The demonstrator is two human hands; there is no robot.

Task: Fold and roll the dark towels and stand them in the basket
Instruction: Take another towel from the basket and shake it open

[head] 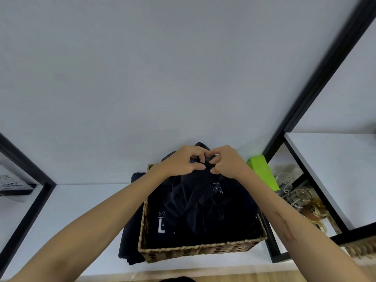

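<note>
Hands meet over the far edge of a woven wicker basket [195,249] that sits on a white shelf [71,210], toward its right end and close to the front edge. The left hand [181,162] and right hand [225,161] are nearly touching, and both have their fingers curled into a bunched dark towel [195,196], pinching its top between fingertips and thumbs. That towel hangs crumpled from the hands down into the middle of the basket, with small pale lettering showing on its right side.

More dark cloth fills the basket floor; at its left side a piece carries white printed letters [161,224]. Another dark towel [130,231] lies on the shelf just outside the basket's left wall, touching it and reaching toward the front edge.

Behind the basket's right far corner a bright green box [263,171] leans against the black frame post [305,102]. Right of the post, on a lower level, clear glassware [286,184] and gold-coloured items [313,212] sit together. At the far left edge, a black-and-white patterned object [12,183] rests beyond another black frame bar.
</note>
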